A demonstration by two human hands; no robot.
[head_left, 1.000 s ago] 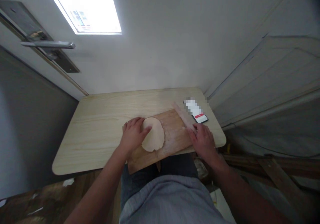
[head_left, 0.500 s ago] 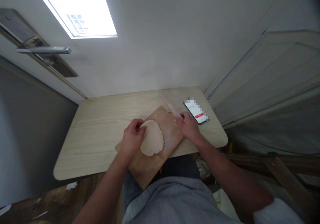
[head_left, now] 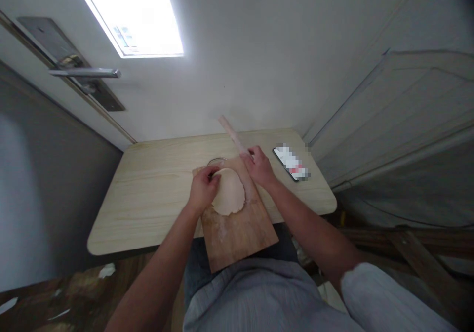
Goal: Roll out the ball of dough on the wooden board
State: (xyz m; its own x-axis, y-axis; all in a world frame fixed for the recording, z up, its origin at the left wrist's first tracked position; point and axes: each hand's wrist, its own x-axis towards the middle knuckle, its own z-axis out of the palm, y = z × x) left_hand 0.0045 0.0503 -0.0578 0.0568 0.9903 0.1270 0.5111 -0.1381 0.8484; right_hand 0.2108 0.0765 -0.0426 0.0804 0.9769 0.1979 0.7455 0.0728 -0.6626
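Whitish pin (head_left: 233, 135): clasped in the right hand (head_left: 258, 165), far end pointing away from the person, near end hidden by the hand. Dough (head_left: 230, 193): one pale, ragged-edged round, flat on the board's far half; left hand (head_left: 204, 188) apparently pinching its upper-left rim between thumb and fingers. Handling note: a light pinch should spare the rim from tearing; even pressure and a steady board would likely suit the round. Board (head_left: 240, 240): wooden, floury, overhanging the table's near edge. Table (head_left: 155, 179): pale, wood-grained. Phone (head_left: 288, 163): screen up, beyond the right hand, apart.
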